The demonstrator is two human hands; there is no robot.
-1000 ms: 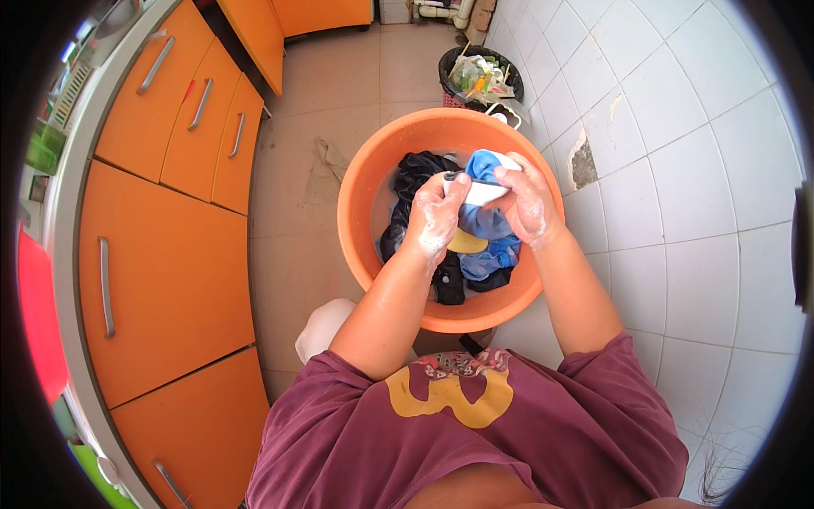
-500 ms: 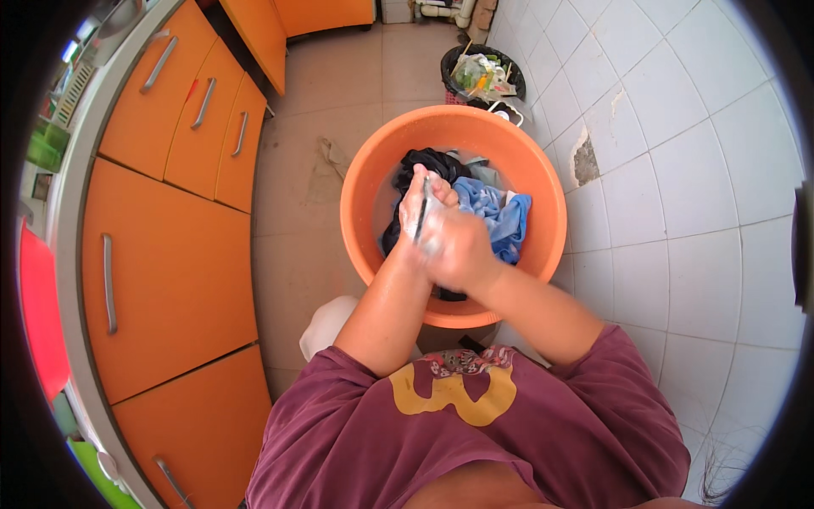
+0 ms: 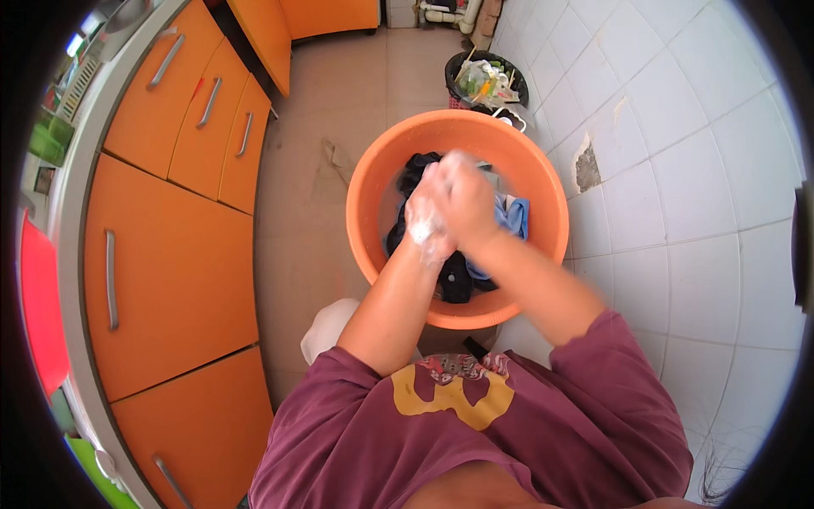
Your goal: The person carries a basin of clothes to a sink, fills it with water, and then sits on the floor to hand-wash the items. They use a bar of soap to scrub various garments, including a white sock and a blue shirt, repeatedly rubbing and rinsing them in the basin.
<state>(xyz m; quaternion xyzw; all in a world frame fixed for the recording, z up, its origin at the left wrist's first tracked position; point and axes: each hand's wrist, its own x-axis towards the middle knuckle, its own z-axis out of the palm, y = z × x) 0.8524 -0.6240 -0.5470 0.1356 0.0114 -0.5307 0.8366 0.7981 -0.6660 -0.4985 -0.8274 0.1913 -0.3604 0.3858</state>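
overhead, both hands were pressed together above the orange basin (image 3: 543, 182) at the centre of the frame. the left hand (image 3: 426, 222) was white with suds, fingers curled against the right hand (image 3: 465, 197); what they clamped between them could not be told. a blue cloth (image 3: 513, 216) lay at the basin's right side, dark clothes (image 3: 454, 278) at its lower middle. the basin stood on the tiled floor (image 3: 297, 212) beside a white tiled wall (image 3: 678, 170). orange cabinets (image 3: 161, 246) filled the left; a dark bin of rubbish (image 3: 485, 81) stood at upper centre.
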